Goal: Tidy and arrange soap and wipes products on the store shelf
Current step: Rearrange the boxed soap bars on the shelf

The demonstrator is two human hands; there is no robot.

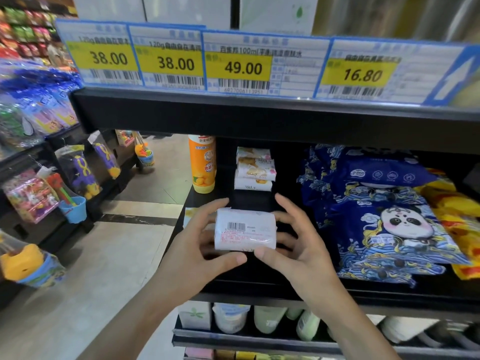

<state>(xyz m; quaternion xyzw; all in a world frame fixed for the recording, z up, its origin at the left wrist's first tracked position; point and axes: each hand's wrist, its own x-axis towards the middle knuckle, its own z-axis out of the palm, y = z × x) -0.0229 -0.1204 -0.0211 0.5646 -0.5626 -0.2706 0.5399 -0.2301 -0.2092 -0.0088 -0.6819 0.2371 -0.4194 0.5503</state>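
A white wrapped soap bar [245, 229], barcode side up, is held over the front of the black shelf [259, 284]. My left hand [200, 245] grips its left end and my right hand [298, 245] grips its right end, thumbs under the near edge. Further back on the shelf stands a stack of three similar soap bars [254, 169]. Dark blue wipes packs with a panda print [384, 222] lie in a loose pile to the right. Yellow and red packs [457, 211] lie beyond them at the far right.
An orange bottle [204, 165] stands at the shelf's left end beside the soap stack. Price tags [241, 66] line the shelf edge above. White bottles [231, 318] fill the shelf below. Toy racks [52, 183] stand across the tiled aisle on the left.
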